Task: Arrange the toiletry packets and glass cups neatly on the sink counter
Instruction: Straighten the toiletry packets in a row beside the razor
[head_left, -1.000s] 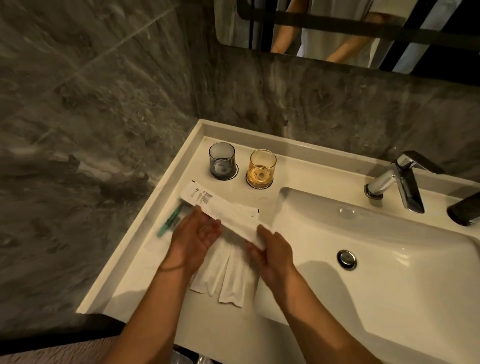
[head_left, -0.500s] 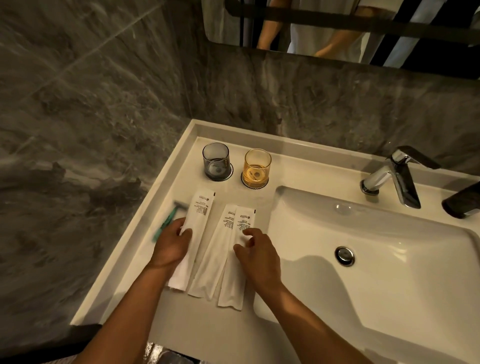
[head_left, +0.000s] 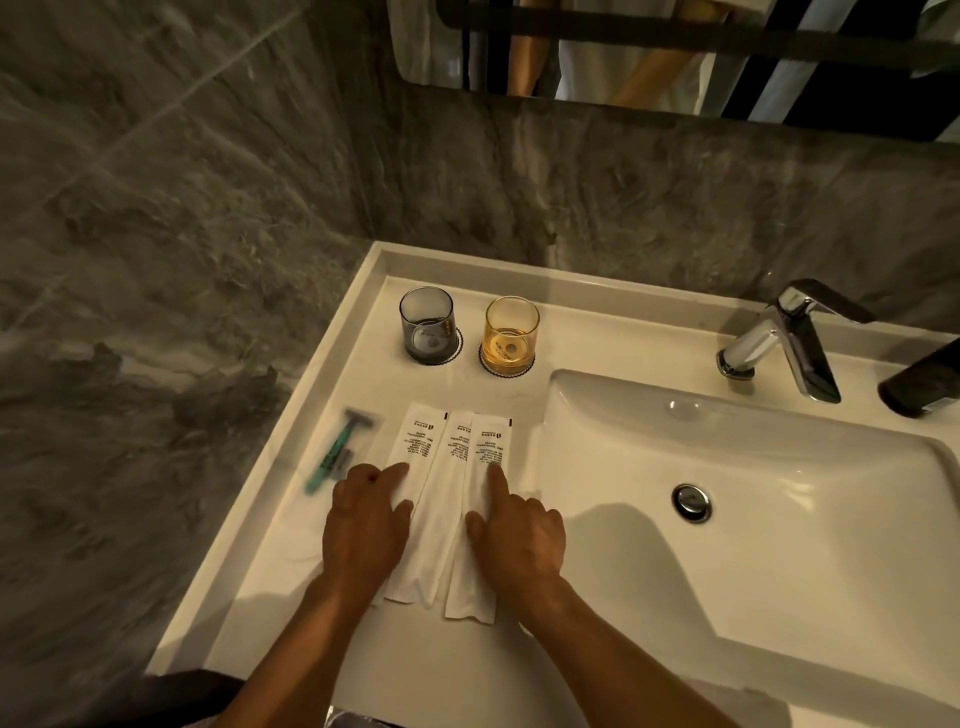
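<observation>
Packets: three white sachets lie side by side on the desk (head_left: 291, 525), left of the basin (head_left: 727, 493), printed ends far. Left hand (head_left: 363, 525) flat, fingers spread on left packet (head_left: 415, 441); right hand (head_left: 514, 540) open, index finger pinning right packet (head_left: 488, 447). Middle packet (head_left: 441, 519) slightly overlapped. Nothing gripped, just pressing, likely to square edges. Grey cup (head_left: 427, 325) and amber cup (head_left: 511, 335) stand upright on coasters at far edge, apart. Wrapped razor (head_left: 340, 449) just left of the row.

Three white packets (head_left: 418, 452) (head_left: 452, 519) (head_left: 485, 457), two glass cups (head_left: 427, 325) (head_left: 511, 335), one razor (head_left: 340, 447).
</observation>
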